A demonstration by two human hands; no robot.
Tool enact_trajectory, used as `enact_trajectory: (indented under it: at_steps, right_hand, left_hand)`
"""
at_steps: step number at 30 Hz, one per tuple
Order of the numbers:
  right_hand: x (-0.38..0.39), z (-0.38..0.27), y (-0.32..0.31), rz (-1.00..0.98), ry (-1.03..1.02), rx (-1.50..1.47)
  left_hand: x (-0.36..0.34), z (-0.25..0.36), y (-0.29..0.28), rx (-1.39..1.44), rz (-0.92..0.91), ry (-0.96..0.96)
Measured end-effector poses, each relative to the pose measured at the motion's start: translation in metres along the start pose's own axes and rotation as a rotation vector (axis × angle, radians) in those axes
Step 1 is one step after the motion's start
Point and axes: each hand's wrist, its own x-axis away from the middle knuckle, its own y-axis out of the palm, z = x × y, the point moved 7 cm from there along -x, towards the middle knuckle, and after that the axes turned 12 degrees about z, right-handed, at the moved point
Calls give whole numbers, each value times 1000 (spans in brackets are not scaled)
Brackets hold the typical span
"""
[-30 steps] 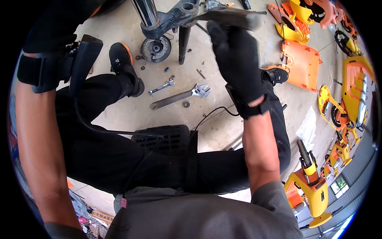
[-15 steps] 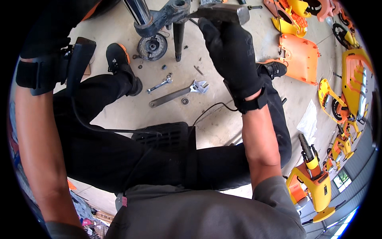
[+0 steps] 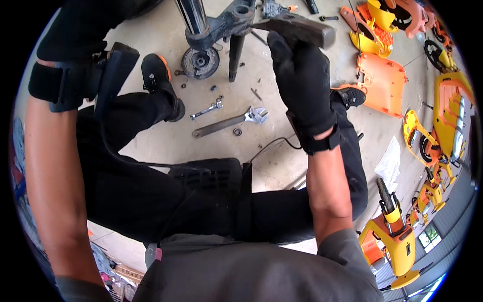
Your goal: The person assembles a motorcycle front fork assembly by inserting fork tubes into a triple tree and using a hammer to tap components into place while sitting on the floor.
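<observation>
My right hand, in a black glove, is closed around a hammer. The dark steel hammer head points its narrow end left, close beside the clamp of a front fork; I cannot tell whether they touch. A shiny fork tube rises from the clamp at its left, and a dark steering stem extends down from it. At the upper left is my left hand, also black-gloved; its fingers are lost in the dark edge of the picture.
An adjustable wrench, a small wrench, a bearing ring and a round brake drum part lie on the concrete floor between my feet. Orange panels and yellow scooter bodies line the right side.
The hammer in my right hand has come slightly down and right, nearer to me relative to the fork clamp. The whole view has shifted a little.
</observation>
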Motion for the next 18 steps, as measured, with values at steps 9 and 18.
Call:
enact_trajectory:
  at_steps: [9, 18]
  right_hand:
    - [-9, 1, 2, -74, 8, -11]
    - [-2, -3, 1, 116, -59, -95]
  left_hand:
    - [-3, 0, -4, -171, -20, 65]
    - [4, -4, -5, -103, 37, 61]
